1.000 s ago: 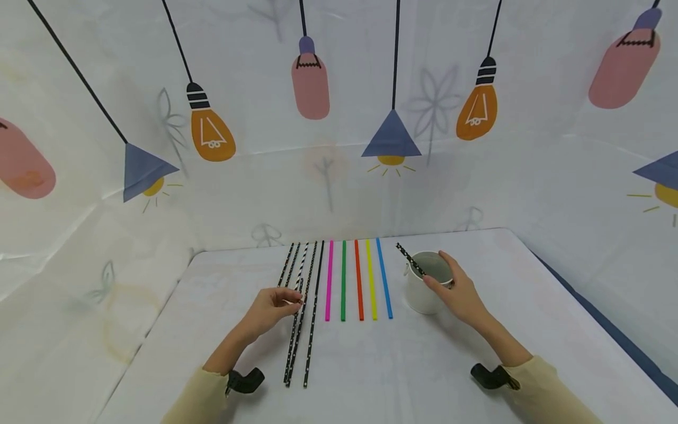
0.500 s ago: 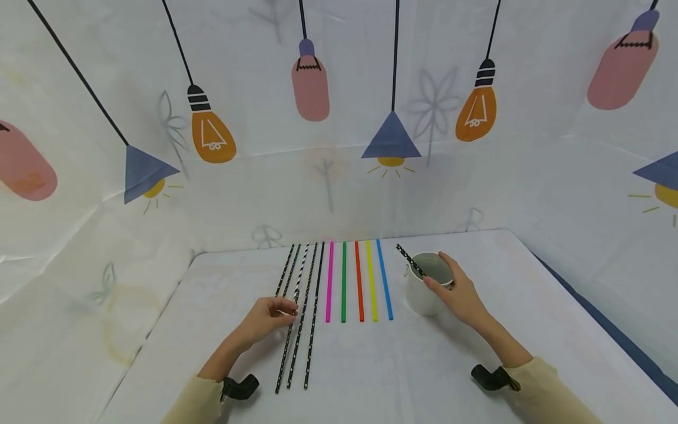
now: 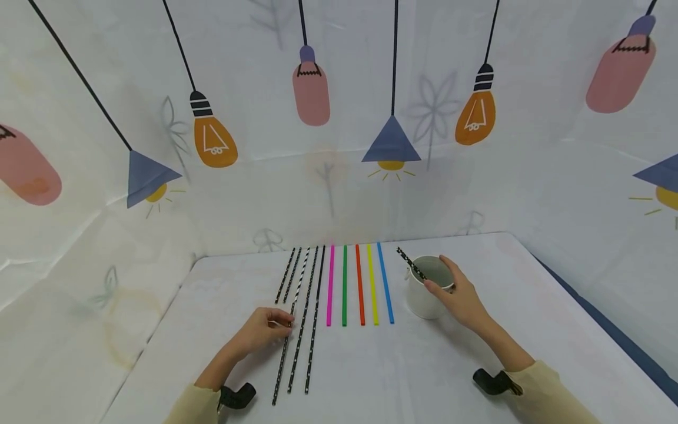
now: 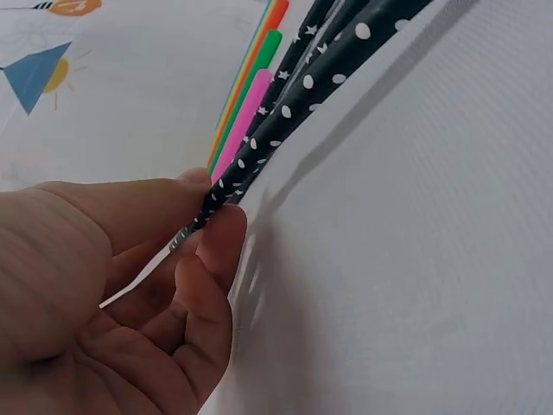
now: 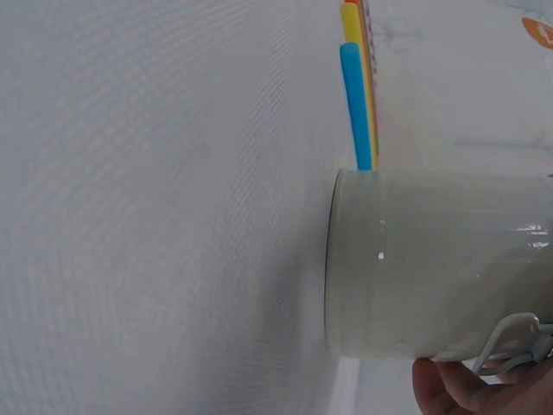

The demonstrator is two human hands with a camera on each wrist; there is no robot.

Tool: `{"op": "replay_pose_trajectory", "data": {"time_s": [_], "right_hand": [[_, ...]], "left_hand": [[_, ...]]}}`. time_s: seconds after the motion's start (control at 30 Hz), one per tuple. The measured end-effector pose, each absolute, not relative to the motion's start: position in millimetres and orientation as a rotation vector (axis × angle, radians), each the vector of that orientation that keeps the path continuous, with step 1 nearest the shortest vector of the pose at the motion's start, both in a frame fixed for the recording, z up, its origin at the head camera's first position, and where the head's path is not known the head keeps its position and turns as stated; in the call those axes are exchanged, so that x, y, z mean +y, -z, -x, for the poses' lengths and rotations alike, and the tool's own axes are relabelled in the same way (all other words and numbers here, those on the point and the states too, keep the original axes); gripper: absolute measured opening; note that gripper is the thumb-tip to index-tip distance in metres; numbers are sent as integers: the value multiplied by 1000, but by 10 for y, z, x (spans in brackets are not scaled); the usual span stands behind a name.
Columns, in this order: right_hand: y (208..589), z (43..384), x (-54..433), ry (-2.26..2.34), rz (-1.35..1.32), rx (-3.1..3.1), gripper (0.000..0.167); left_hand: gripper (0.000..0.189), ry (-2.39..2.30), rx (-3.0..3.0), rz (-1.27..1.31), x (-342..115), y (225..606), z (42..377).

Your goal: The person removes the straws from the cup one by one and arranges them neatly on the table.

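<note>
My left hand (image 3: 261,334) is left of the middle of the table, its thumb and fingertips pinching a long black straw with white dots (image 3: 279,371). In the left wrist view that dotted straw (image 4: 298,99) runs from the pinch toward the upper right. A striped black-and-white straw (image 3: 302,274) lies in line beyond its far end. On the right, my right hand (image 3: 462,297) grips the rim of a small white bucket (image 3: 422,303) standing on the table. One black patterned straw (image 3: 410,262) leans out of the bucket near my thumb; its lower end is hidden.
Pink (image 3: 331,285), green (image 3: 345,285), red (image 3: 360,285), yellow (image 3: 373,285) and blue (image 3: 385,282) straws lie in a row between my hands. Several black patterned straws (image 3: 312,341) lie beside the pink one. A white sheet (image 3: 328,200) with printed lamps rises behind the table.
My left hand has moved left and toward me, drawing the dotted straw away from the ones beside it. My right hand and the bucket stay in place.
</note>
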State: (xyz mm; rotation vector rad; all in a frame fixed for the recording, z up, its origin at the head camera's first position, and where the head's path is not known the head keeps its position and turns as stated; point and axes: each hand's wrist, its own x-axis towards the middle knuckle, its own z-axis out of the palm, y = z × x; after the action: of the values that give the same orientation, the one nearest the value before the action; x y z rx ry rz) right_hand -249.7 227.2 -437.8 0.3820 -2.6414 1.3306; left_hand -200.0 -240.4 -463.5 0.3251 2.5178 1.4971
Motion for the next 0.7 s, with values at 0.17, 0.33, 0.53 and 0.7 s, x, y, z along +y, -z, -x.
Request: {"op": "replay_pose_trajectory", "data": {"time_s": [0.17,0.33,0.53,0.7], "right_hand": [[4388,2491,2267,-1334,-375,-2643,79],[4389,2493,2269,-1327,-381,-2646,79],[4383,2492,2271,-1323,-377,-2644,79],[4372,2488,2271,-1321,-380,-2640,78]], "left_hand": [[22,-1434,2584,-286,-2383,4668,1984],[20,-1367,2673,-228,-2341,4677,1992],[21,-1305,2723,-221,-2338,4682,2038],[22,-1276,2725,-263,-2346,4651,2061]]}}
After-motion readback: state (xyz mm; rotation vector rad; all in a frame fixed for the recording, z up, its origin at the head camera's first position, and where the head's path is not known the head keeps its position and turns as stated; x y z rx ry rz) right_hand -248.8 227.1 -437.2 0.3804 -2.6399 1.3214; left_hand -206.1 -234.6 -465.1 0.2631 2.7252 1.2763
